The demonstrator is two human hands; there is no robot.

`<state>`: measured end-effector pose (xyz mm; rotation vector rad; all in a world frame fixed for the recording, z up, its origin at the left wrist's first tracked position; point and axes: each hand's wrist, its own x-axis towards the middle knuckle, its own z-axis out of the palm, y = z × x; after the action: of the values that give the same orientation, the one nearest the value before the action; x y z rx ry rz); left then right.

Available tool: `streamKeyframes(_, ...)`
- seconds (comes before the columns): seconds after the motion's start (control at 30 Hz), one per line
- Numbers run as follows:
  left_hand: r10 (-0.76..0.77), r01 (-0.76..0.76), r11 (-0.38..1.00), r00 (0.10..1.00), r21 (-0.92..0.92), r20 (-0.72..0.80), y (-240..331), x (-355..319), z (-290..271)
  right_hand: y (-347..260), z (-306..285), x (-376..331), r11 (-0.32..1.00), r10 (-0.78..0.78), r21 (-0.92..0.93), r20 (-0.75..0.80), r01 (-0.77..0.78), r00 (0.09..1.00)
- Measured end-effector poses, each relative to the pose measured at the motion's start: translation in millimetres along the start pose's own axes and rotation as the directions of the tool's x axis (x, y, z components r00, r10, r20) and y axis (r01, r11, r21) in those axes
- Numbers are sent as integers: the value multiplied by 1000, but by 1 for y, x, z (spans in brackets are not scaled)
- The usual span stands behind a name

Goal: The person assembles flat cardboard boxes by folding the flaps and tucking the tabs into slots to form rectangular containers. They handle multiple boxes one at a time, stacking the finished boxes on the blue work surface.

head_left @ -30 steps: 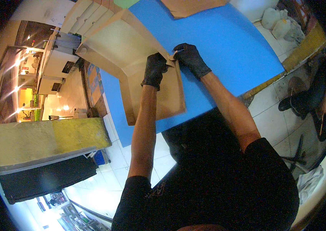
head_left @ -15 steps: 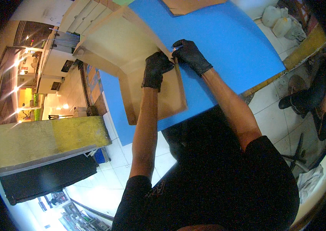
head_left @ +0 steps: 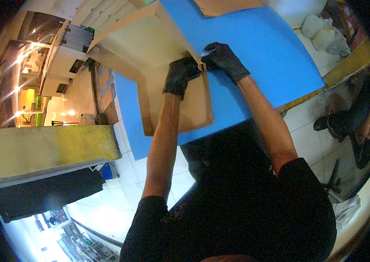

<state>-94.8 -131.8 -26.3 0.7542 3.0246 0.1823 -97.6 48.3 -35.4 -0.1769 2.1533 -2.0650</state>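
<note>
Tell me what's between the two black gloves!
In the head view, a side of the open cardboard box runs between them: the left hand is on its inner side, the right hand on its outer side.

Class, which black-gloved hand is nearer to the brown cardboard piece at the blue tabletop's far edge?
Right. The right hand is mostly outside the open brown cardboard box, below the cardboard piece in the picture; the left hand is farther, over the box's inside.
</note>
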Motion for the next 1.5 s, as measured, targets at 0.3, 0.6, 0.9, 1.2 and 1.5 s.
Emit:
streamKeyframes(0.3,87,-121,980,975,-160,-202,-9,1,25,14,-10,-3,979,115,158,89,-128,989)
streamKeyframes(0.6,255,-213,967,735,143,-628,-11,-27,6,23,-15,-23,636,-542,-648,12,419,840)
streamKeyframes(0.9,-815,111,106,580,-988,-22,-18,-103,-9,13,-67,22,561,-487,-728,94,394,868)
streamKeyframes(1.2,-654,181,351,750,-919,-102,-20,-89,-6,-38,-39,4,461,-515,-867,-88,188,853)
streamKeyframes(1.5,-687,252,591,655,-767,-315,-6,-78,12,-28,79,35,710,-113,-457,676,535,728)
